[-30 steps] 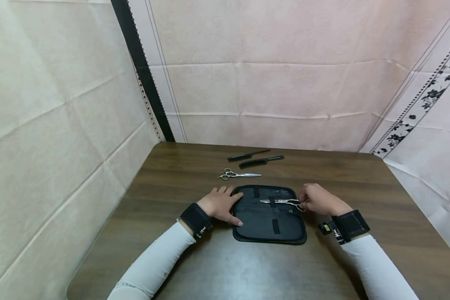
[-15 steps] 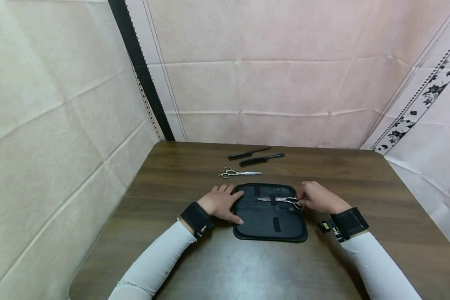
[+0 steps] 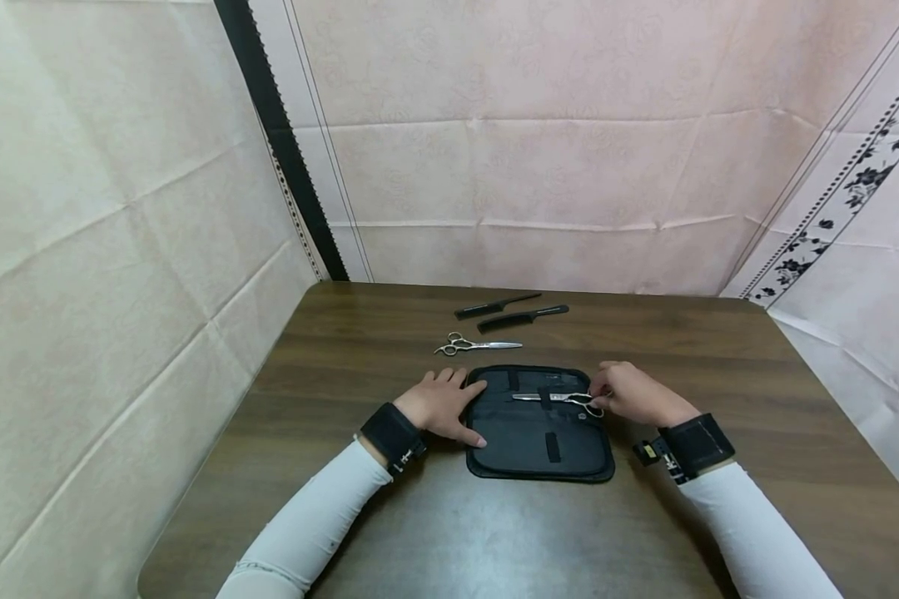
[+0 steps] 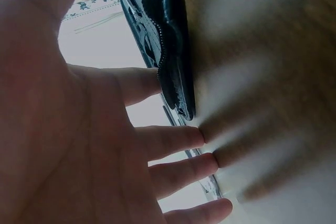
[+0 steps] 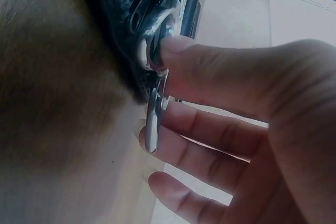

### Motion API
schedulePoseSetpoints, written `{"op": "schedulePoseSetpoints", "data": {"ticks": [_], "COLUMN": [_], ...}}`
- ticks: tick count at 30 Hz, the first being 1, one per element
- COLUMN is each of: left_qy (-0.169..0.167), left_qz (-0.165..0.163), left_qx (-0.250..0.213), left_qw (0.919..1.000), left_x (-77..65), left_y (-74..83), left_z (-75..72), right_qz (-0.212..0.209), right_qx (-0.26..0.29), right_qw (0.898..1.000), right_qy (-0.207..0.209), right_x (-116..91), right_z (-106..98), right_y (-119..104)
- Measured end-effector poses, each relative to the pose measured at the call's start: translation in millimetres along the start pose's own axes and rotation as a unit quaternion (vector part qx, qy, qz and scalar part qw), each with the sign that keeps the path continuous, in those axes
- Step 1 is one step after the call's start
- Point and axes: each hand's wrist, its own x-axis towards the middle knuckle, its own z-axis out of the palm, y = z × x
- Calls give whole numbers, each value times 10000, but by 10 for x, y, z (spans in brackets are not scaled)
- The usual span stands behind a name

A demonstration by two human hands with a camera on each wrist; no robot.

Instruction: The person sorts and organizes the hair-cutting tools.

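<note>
A black zip case lies on the table with its inner panel up. On the panel, a pair of silver scissors points left, its blades passing beneath a black elastic loop. My right hand pinches the finger rings at the case's right edge; in the right wrist view the thumb presses a ring, and the curved finger rest lies against the fingers. Spread flat, my left hand has thumb and index finger on the case's left edge. Its other fingers rest beyond the zip edge.
Behind the case lies a second pair of silver scissors. Farther back are two black combs, one thin-tailed and one with a broader handle. A second elastic loop sits low on the panel. Pale cloth hangs behind the table.
The scissors in my right hand have slid slightly left, farther through the elastic loop, and the right hand has moved with them. My left hand keeps its place on the case.
</note>
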Motion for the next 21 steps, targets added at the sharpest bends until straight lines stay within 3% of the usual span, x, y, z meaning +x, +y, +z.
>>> {"op": "schedulePoseSetpoints", "data": {"ticks": [21], "left_qy": [5], "left_qz": [-28], "left_qx": [23], "left_qw": [10000], "left_x": [2], "left_y": [3], "left_z": [17], "right_qz": [-63], "right_qx": [-201], "right_qw": [9997], "right_qy": [-76], "right_x": [0], "right_z": [43], "right_y": [-17]}}
